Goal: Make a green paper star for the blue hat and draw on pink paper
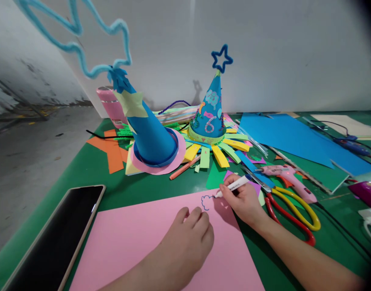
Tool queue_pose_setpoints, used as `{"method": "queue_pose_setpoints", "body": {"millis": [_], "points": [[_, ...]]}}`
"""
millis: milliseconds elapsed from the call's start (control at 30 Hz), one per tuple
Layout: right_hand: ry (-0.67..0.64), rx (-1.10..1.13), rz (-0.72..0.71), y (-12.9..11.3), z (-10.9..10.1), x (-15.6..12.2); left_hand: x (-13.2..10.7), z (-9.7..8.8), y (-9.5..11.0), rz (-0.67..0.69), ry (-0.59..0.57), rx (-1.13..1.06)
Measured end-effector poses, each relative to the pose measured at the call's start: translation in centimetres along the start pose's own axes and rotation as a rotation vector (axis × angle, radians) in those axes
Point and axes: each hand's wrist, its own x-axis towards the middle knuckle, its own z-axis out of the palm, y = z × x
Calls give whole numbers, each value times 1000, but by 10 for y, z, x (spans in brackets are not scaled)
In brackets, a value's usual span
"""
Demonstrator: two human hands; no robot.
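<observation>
A sheet of pink paper (136,238) lies on the table in front of me. My right hand (244,200) pinches a white marker (234,185), its tip touching the paper near the far right corner. There, a scalloped, cloud-like dark blue outline (204,202) is drawn, with a gap in its lower right. My left hand (188,242) rests on the sheet just below the drawing, holding nothing. Its fingers are bent and slightly apart.
Behind the sheet stand a tilted blue paper cone hat (153,137) and a decorated cone hat (211,109). Scissors (291,210) and a pink glue gun (290,178) lie right of my right hand. A phone (54,238) lies left; blue paper (288,135) lies behind.
</observation>
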Motion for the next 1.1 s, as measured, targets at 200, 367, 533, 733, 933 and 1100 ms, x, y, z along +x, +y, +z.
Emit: {"method": "queue_pose_setpoints", "body": {"millis": [200,367,533,733,933,1100], "points": [[-18,15,9,-1,0,-1,0,-1,-1,8,8,11],[-41,52,35,-2,0,-2,0,-1,0,4,8,9],[-39,60,43,0,0,-1,1,-1,0,-9,-18,8],[136,256,37,4,-3,4,1,-1,-1,-2,-6,17],[15,286,96,2,-21,-4,0,-2,-1,12,3,19],[-44,202,53,1,-25,-12,1,-3,0,5,23,30]]}}
